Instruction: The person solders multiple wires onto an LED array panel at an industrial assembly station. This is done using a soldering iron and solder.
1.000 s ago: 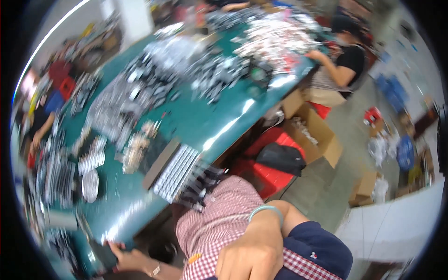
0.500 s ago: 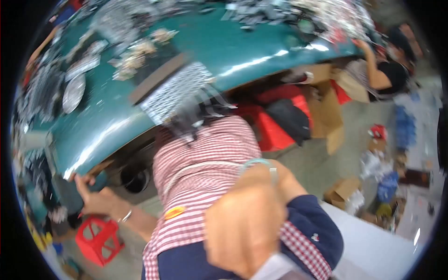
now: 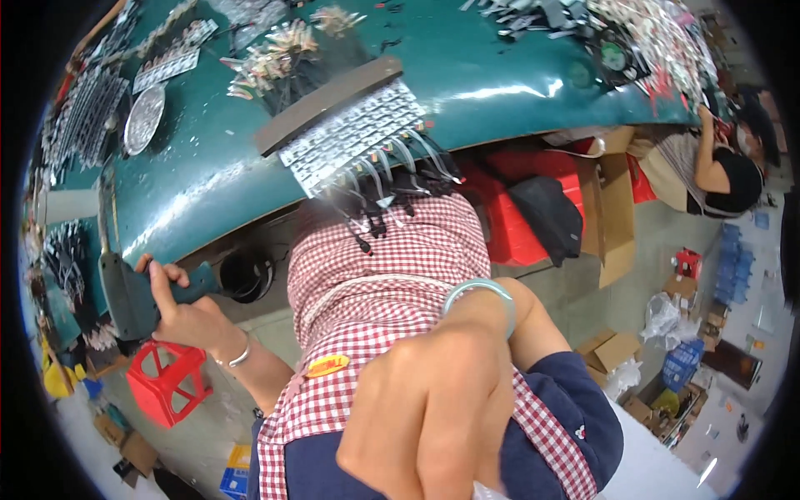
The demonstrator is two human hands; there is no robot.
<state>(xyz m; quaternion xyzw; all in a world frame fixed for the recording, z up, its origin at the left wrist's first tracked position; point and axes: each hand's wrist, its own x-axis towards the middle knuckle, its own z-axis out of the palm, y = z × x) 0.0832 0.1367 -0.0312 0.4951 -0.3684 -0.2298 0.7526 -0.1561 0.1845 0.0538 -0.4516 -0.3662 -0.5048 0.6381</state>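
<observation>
- The left hand (image 3: 193, 321) is at the bench's near-left corner, fingers bent around or against a teal pistol-shaped tool (image 3: 125, 296); the tool's far side is hidden, so I cannot tell how firmly it is gripped.
- That tool has a long thin rod (image 3: 105, 208) pointing away from the person, probably turned so to keep the rod clear of the body.
- The right hand (image 3: 429, 408) is raised close to the camera, fingers folded down. Something whitish and translucent shows just below it at the lower rim; whether the fingers hold it, I cannot tell.
- On the green bench (image 3: 483, 71), right at the edge before the person, lies a block of pale grey parts (image 3: 354, 137) in close rows, presumably kept together for easy handling.
- A dark brown bar (image 3: 329, 104) runs along the block's far side, perhaps as a backstop.
- Black-tipped leads (image 3: 365, 244) hang over the edge towards the checked apron (image 3: 367, 325), likely so they stay loose and apart.
- Pale-ended wires (image 3: 275, 62) lie bunched beyond the bar; an oval metal dish (image 3: 144, 121) is further left, beside grey strips (image 3: 83, 125) laid mostly alongside one another, probably to avoid tangles.
</observation>
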